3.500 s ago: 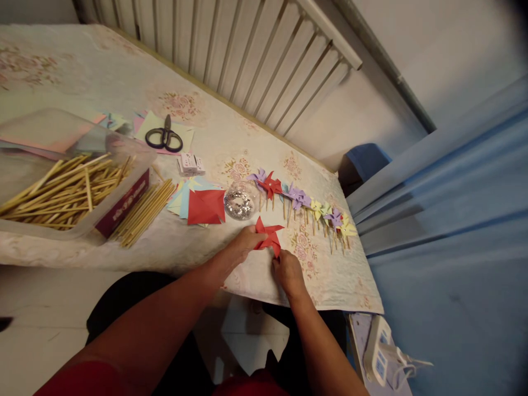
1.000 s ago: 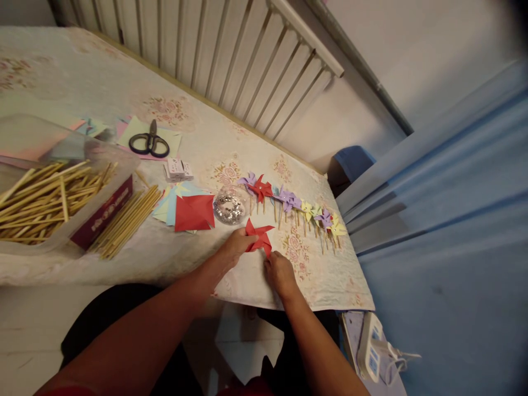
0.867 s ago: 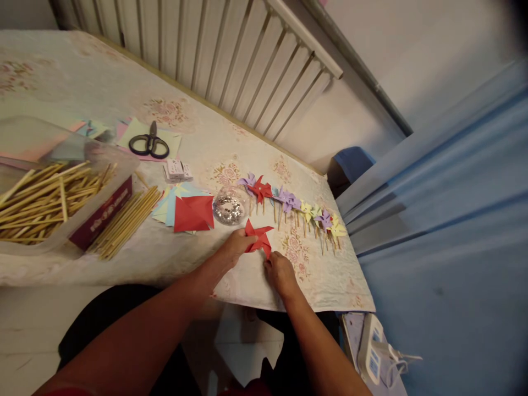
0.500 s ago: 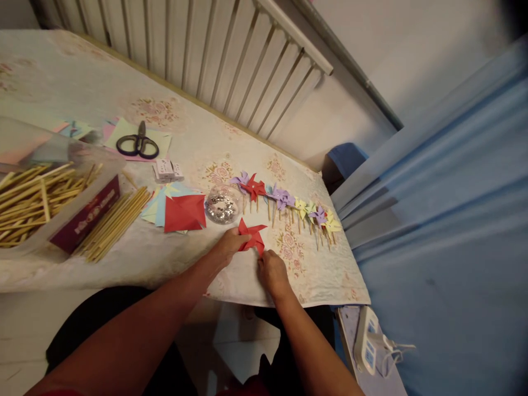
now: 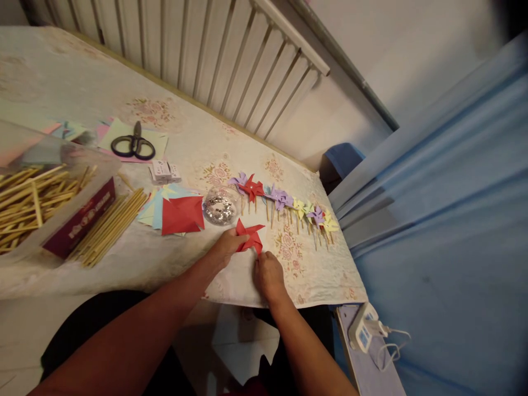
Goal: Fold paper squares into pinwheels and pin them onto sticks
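Note:
A red paper pinwheel with folded blades lies between my two hands, just above the tablecloth. My left hand pinches its left side, thumb laid over the folded centre. Curled at the lower right blade tip, my right hand has its fingers closed on the paper there; the fingertips are partly hidden. Behind my left hand stands a clear round dish of small shiny pins. Red paper squares rest on a pile of light-coloured sheets to its left.
A row of finished pinwheels on sticks stretches along the right. On the left are a clear bin of short sticks, a bundle of sticks, scissors and small white boxes. A power strip sits beyond the table's right corner.
The view has shifted slightly, moving the table items a little leftward. Both hands stay at the red pinwheel with nearly the same hold.

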Motion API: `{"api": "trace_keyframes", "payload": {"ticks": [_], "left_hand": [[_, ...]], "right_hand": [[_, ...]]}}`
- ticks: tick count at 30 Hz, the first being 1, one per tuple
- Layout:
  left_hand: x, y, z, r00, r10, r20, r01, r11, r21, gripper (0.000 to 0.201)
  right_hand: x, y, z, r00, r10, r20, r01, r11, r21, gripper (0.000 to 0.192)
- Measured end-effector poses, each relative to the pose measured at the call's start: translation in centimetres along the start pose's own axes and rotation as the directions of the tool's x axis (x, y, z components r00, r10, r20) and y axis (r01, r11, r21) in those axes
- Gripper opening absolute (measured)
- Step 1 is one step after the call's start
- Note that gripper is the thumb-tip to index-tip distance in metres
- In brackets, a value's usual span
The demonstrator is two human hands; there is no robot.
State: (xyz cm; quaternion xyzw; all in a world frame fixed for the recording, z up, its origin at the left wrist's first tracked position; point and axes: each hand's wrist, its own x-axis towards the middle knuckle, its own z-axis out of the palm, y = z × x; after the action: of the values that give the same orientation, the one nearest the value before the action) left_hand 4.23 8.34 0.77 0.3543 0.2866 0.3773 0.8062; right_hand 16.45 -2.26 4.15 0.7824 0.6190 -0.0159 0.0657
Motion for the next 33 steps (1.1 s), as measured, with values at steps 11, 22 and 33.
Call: {"api": "trace_keyframes", "payload": {"ticks": [11,22,33], "left_hand": [[-0.5,1.0,0.6,0.996,-0.033,-0.082,0.032,0.999,-0.007,0.021],[-0.6,1.4,0.8,0.996,-0.037,-0.082,0.038,0.999,0.007,0.026],[-0.5,1.9,1.2,0.987,-0.088,-0.136,0.088,0.996,-0.011,0.024]], "right_hand": [[0.2,0.3,0.7,0.999,0.018,-0.028,-0.017,0.999,0.03,0.022],[0.9,0.6,1.5,0.998,0.037,-0.049,-0.032,0.994,0.101,0.022],[0.7,0.9,1.6,0.995,0.056,-0.086,-0.042,0.986,0.161,0.021]]}}
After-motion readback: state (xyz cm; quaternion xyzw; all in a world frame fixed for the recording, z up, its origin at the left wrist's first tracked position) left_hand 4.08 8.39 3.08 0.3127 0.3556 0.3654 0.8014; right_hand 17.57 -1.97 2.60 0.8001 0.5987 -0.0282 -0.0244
